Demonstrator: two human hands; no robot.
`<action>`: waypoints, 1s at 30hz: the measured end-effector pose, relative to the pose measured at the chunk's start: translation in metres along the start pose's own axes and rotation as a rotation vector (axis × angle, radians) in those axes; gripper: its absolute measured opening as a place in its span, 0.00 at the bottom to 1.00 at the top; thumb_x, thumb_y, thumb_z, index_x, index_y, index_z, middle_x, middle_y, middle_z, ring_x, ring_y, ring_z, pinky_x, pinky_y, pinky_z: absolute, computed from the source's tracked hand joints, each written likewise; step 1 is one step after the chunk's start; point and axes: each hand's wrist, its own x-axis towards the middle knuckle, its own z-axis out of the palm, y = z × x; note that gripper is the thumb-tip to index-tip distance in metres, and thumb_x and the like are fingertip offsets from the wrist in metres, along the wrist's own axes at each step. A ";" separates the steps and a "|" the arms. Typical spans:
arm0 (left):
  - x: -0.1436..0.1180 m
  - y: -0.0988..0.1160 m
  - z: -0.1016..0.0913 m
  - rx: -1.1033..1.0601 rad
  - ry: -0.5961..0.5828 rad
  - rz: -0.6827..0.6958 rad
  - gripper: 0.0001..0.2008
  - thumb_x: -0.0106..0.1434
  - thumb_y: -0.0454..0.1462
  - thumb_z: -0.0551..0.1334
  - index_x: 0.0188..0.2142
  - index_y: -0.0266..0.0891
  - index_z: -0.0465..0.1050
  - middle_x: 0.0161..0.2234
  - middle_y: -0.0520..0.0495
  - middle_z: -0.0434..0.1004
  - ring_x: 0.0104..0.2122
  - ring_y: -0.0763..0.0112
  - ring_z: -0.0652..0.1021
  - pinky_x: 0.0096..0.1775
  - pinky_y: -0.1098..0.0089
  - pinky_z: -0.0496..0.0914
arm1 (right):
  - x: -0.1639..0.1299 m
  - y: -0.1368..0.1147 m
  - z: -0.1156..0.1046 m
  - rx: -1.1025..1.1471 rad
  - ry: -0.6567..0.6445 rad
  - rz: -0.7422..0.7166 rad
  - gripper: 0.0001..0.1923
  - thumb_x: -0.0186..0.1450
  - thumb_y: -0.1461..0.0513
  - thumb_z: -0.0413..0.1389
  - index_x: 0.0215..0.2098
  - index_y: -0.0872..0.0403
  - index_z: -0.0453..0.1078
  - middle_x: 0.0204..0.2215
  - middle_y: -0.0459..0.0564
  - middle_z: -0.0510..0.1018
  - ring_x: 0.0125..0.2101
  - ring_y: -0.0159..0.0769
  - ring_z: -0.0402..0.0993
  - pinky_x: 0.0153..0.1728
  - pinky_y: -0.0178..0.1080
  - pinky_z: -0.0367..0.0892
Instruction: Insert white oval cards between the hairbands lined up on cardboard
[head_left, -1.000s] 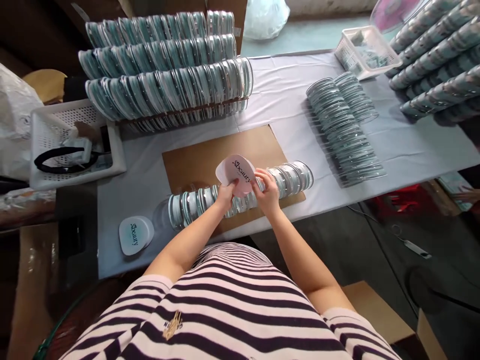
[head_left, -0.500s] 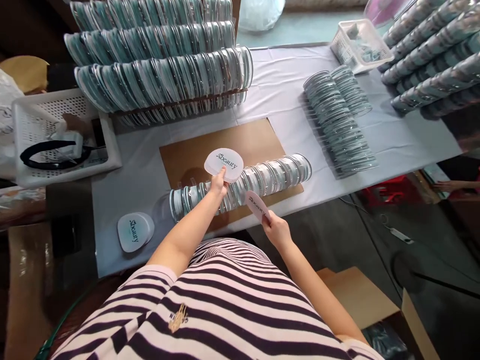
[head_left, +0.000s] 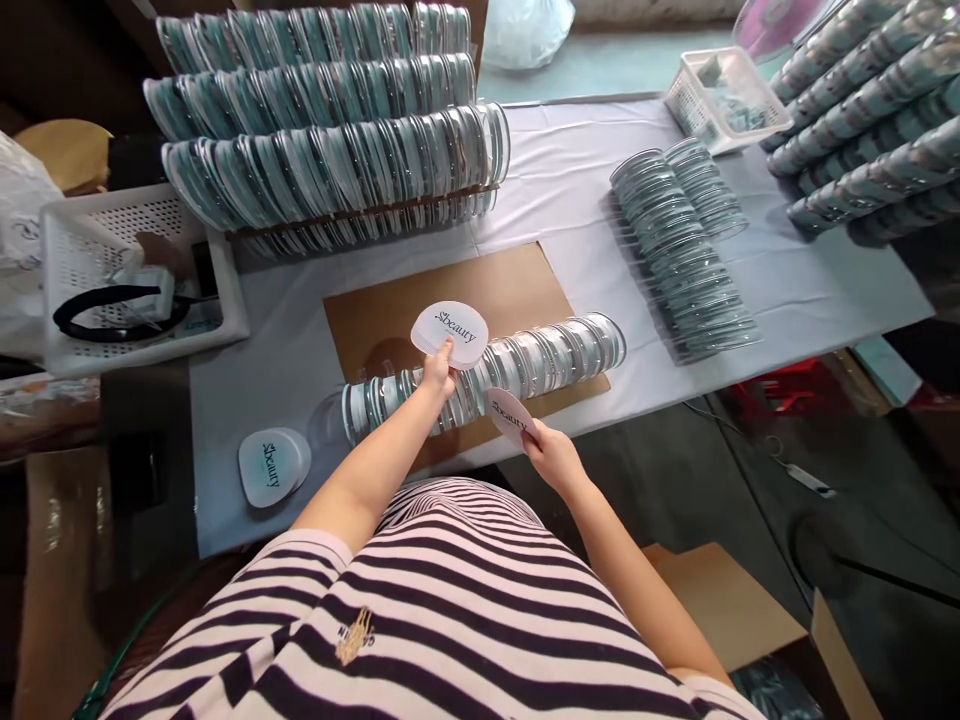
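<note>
Inside lefthand wht basket (head_left: pixel 231 290), blk headband (head_left: pixel 120 293); L fingers (head_left: pixel 448 351) clamped on cards (head_left: pixel 448 326), R fingers (head_left: pixel 533 431) on another card (head_left: pixel 507 411)

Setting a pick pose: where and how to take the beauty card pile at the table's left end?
From above, I'd pinch the near and far edges of the card pile. It lies flat on the white table, so coming in underneath looks hard; its right side is staggered, so a sideways pinch may shift the layers.
</note>
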 end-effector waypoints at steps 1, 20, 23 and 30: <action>0.000 -0.001 0.000 0.000 -0.005 0.005 0.20 0.65 0.29 0.64 0.56 0.39 0.73 0.53 0.41 0.80 0.54 0.62 0.79 0.55 0.61 0.75 | 0.007 -0.004 0.003 -0.054 -0.009 0.011 0.14 0.72 0.59 0.45 0.46 0.51 0.70 0.40 0.51 0.81 0.39 0.39 0.77 0.34 0.35 0.58; -0.004 -0.001 -0.001 0.025 -0.028 0.019 0.18 0.66 0.28 0.63 0.55 0.38 0.74 0.53 0.42 0.79 0.56 0.61 0.77 0.60 0.57 0.69 | 0.041 -0.031 0.028 0.003 0.111 0.113 0.12 0.74 0.55 0.47 0.48 0.51 0.68 0.36 0.47 0.82 0.37 0.38 0.78 0.33 0.35 0.56; -0.003 -0.002 -0.002 0.026 -0.038 0.024 0.17 0.66 0.28 0.63 0.54 0.38 0.74 0.52 0.42 0.80 0.55 0.62 0.78 0.59 0.58 0.70 | 0.052 -0.031 0.034 -0.018 0.095 0.134 0.12 0.74 0.59 0.45 0.46 0.52 0.69 0.37 0.49 0.82 0.38 0.38 0.78 0.34 0.35 0.57; -0.003 -0.004 -0.004 0.036 -0.048 0.023 0.17 0.66 0.28 0.63 0.54 0.38 0.74 0.49 0.43 0.82 0.52 0.65 0.80 0.57 0.63 0.73 | 0.075 -0.037 0.044 -0.048 0.051 0.095 0.10 0.71 0.64 0.48 0.41 0.55 0.71 0.36 0.58 0.82 0.36 0.39 0.79 0.33 0.34 0.59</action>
